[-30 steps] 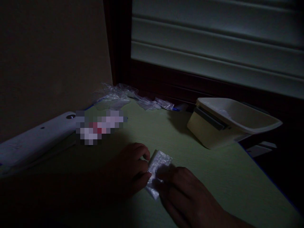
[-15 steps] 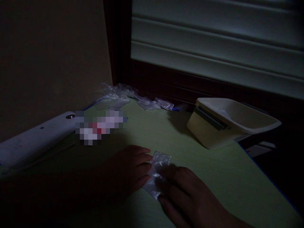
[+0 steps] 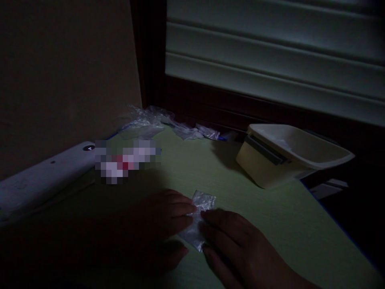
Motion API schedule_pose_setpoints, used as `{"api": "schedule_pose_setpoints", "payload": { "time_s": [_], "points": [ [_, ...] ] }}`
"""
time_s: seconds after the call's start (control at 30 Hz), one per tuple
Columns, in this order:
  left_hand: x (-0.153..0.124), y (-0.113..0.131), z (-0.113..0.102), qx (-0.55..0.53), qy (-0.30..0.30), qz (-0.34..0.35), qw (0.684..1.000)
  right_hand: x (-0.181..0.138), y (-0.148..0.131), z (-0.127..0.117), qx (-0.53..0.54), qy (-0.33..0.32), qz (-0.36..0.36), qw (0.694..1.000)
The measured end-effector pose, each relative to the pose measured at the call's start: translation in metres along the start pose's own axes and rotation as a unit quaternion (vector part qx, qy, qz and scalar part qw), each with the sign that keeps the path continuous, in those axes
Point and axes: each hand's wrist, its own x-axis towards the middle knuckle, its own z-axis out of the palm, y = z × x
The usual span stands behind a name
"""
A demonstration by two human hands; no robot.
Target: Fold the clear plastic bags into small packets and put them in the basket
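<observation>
On a pale green table (image 3: 270, 224) in a dim room, under a slatted shutter (image 3: 270, 52), a cream tub (image 3: 264, 170) holds something pale. Crumpled clear bags (image 3: 150, 120) lie behind it and a white device (image 3: 45, 180) lies at the left. The left hand (image 3: 156, 224) and right hand (image 3: 237, 249), fingers flat, press a small clear plastic bag (image 3: 203, 202) to the near tabletop.

Table (image 3: 192, 164) lies open left of the tub (image 3: 264, 170), down to the left hand (image 3: 156, 220) and right hand (image 3: 237, 245); plastic (image 3: 150, 120) clutters far-left of tub, white bar (image 3: 45, 176) beyond, window frame (image 3: 210, 100) close behind tub
</observation>
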Motion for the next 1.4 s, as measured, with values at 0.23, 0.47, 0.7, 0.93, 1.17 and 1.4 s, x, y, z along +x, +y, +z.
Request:
{"api": "schedule_pose_setpoints", "payload": {
  "time_s": [0.23,0.47,0.7,0.93,1.17,1.4],
  "points": [
    [0.002,-0.004,0.005,0.046,-0.055,0.010,0.997,0.001,0.003,0.002,0.007,0.025,-0.003,1.000],
    [-0.001,-0.010,0.014,0.078,-0.051,0.018,0.996,0.001,0.001,0.000,0.006,0.011,0.004,1.000],
    [-0.002,-0.012,0.016,0.054,-0.036,0.020,0.998,0.002,0.005,0.003,0.016,0.042,0.030,0.999],
    [0.005,-0.005,0.002,0.037,-0.053,0.022,0.998,0.002,0.007,0.000,0.087,0.041,0.043,0.994],
    [0.003,-0.010,0.007,0.026,-0.062,0.007,0.998,0.002,0.006,-0.001,0.120,0.018,0.058,0.991],
    [0.003,-0.011,0.007,0.015,-0.097,-0.019,0.995,0.000,0.005,0.000,0.111,0.012,0.063,0.992]
  ]
}}
